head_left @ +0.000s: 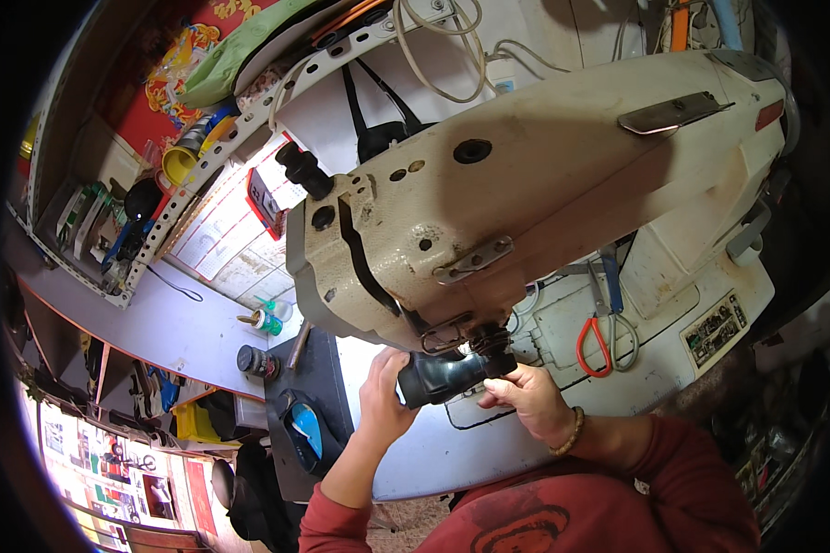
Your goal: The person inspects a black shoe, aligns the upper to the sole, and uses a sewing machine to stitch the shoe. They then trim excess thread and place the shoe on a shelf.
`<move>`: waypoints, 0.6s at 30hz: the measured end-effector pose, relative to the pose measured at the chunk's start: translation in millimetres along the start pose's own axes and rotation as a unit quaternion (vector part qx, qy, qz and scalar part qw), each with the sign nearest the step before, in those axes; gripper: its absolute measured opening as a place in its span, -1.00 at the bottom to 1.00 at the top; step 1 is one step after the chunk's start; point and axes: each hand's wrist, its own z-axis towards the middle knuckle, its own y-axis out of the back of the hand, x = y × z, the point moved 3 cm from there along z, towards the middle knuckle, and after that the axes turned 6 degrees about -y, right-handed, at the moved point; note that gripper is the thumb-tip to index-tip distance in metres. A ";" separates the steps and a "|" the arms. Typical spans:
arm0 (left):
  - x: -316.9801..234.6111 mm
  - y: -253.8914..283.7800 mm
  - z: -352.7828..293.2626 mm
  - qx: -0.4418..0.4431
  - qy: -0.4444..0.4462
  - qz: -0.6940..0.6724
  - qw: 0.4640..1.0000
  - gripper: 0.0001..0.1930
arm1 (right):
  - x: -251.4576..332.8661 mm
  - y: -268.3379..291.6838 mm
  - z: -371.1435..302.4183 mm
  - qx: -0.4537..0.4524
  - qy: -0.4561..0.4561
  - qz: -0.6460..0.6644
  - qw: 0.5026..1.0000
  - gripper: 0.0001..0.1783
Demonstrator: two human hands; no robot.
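A black leather shoe (441, 378) lies under the head of a large cream sewing machine (544, 175). My left hand (385, 398) grips its left end, with the fingers partly behind the leather. At the other end my right hand (533, 404) pinches the shoe's edge between thumb and fingers, close below the machine's presser area. The needle itself is hidden by the metal parts of the head. Another dark shoe with a blue insole (306, 429) sits to the left of my left forearm.
Scissors with a red handle loop (594, 352) lie on the machine bed, near a blue-handled tool (611, 279). On the left stand a dark jar (256, 361) and a green-capped bottle (268, 322). A perforated metal shelf edge (214, 180) runs along the upper left.
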 end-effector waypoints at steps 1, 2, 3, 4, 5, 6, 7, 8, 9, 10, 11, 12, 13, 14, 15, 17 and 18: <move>2.8 0.2 0.9 0.007 0.016 -0.016 1.000 -0.25 | -0.9 0.3 0.2 -0.004 -0.008 -0.019 1.000 -0.76; 5.2 0.3 1.9 0.014 0.028 -0.018 0.999 -0.27 | 0.2 0.0 0.7 0.003 0.014 -0.022 1.000 -0.77; 7.4 0.4 2.9 0.021 0.040 -0.021 0.999 -0.28 | 1.0 0.1 1.4 0.004 0.025 -0.033 0.999 -0.77; 9.2 0.6 4.1 0.021 0.048 -0.026 0.998 -0.29 | 1.6 0.4 2.2 -0.001 0.029 -0.049 0.998 -0.78; 10.8 0.4 5.3 0.026 0.056 -0.032 0.998 -0.30 | 3.0 0.3 3.2 0.000 0.042 -0.062 0.997 -0.79; 12.0 0.7 6.5 0.024 0.061 -0.040 0.997 -0.31 | 4.1 0.3 4.1 -0.005 0.048 -0.082 0.995 -0.80; 12.7 1.3 7.9 0.016 0.059 -0.044 0.997 -0.32 | 5.0 0.3 5.1 -0.014 0.045 -0.110 0.993 -0.81; 13.7 1.0 9.1 0.023 0.065 -0.047 0.996 -0.32 | 6.4 -0.2 5.8 -0.018 0.052 -0.110 0.992 -0.81; 14.3 1.3 10.5 0.025 0.066 -0.046 0.996 -0.32 | 7.0 -0.8 6.4 -0.026 0.050 -0.118 0.991 -0.81; 14.9 1.7 11.8 0.024 0.074 -0.049 0.996 -0.32 | 7.5 -1.7 6.8 -0.035 0.047 -0.125 0.990 -0.81; 14.9 2.0 13.2 0.031 0.073 -0.044 0.996 -0.32 | 8.1 -2.8 6.8 -0.042 0.051 -0.123 0.990 -0.81; 15.0 2.5 14.5 0.033 0.080 -0.043 0.995 -0.32 | 8.4 -4.0 6.8 -0.048 0.055 -0.121 0.990 -0.81; 15.0 2.9 15.6 0.037 0.089 -0.047 0.994 -0.32 | 8.4 -5.1 6.7 -0.054 0.058 -0.119 0.990 -0.81; 14.1 4.2 17.2 0.039 0.082 -0.023 0.996 -0.33 | 8.0 -6.2 7.0 -0.058 0.061 -0.105 0.991 -0.81; 13.1 5.0 18.6 0.042 0.076 -0.005 0.996 -0.33 | 7.4 -7.1 7.7 -0.061 0.063 -0.091 0.992 -0.81; 10.7 6.1 20.3 0.049 0.081 0.014 0.995 -0.33 | 5.8 -7.7 8.9 -0.067 0.065 -0.075 0.993 -0.81; 9.3 6.3 20.6 0.053 0.091 0.013 0.994 -0.33 | 5.2 -7.4 9.5 -0.069 0.065 -0.073 0.993 -0.81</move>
